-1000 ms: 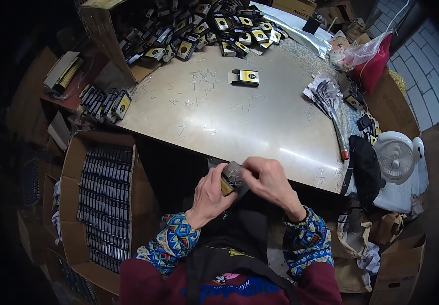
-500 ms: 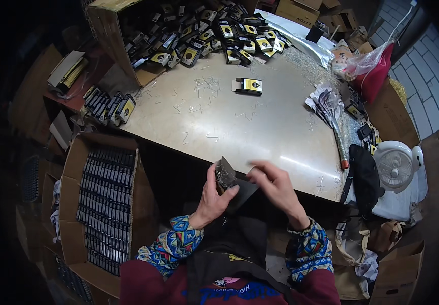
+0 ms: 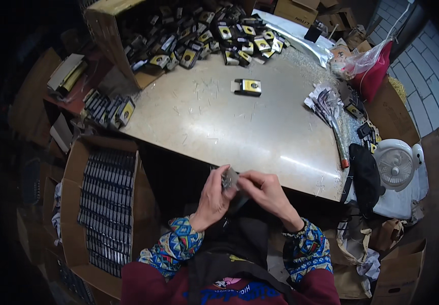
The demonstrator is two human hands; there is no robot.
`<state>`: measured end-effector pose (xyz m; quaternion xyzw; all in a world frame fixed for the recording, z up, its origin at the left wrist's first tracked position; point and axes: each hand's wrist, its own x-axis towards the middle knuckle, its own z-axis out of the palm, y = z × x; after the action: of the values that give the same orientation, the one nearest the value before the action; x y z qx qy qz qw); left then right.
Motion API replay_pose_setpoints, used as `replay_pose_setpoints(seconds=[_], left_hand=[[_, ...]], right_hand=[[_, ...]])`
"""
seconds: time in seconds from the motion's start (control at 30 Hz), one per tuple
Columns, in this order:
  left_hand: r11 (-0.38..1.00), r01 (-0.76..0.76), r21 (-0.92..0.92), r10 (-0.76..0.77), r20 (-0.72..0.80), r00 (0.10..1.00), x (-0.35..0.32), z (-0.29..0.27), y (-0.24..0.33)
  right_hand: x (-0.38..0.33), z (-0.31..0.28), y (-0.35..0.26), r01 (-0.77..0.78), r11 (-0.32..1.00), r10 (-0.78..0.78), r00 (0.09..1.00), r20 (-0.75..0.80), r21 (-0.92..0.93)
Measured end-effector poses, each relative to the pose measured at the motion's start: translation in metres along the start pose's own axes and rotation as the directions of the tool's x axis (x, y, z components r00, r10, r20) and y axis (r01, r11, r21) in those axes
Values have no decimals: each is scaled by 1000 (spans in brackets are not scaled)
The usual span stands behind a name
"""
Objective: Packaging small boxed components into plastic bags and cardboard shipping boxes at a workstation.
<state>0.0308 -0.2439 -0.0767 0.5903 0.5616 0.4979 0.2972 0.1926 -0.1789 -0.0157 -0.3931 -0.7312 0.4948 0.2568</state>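
Observation:
My left hand (image 3: 213,195) and my right hand (image 3: 265,191) meet just below the near edge of the table (image 3: 229,122). Both pinch a small flat dark grey packet (image 3: 229,179) between the fingertips. A single black and yellow packed box (image 3: 246,87) lies alone on the table's far half. A big heap of the same black and yellow boxes (image 3: 204,35) covers the table's far end.
An open carton (image 3: 102,198) packed with rows of dark boxes stands at my left. A small stack of boxes (image 3: 110,109) sits at the table's left corner. To the right are a bundle of wrappers (image 3: 326,104), a white fan (image 3: 397,165), a black bag (image 3: 364,175) and a red bag (image 3: 374,73).
The thing in my hands first showed a yellow face, then was turned edge-up, and now sits flat and grey between my fingertips. My hands have stayed at the table's near edge.

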Motion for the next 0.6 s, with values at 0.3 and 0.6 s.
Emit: replay_pose_setpoints(seconds=[0.3,0.6], left_hand=[[992,-86,96,85,11,996,-4,7,3],[990,142,-15,-143,-35,989,0,7,4]], right_hand=[[4,-16,22,96,957,-167,955,-247,-275],[-7,-7,21,73,978,-76,997,7,196]])
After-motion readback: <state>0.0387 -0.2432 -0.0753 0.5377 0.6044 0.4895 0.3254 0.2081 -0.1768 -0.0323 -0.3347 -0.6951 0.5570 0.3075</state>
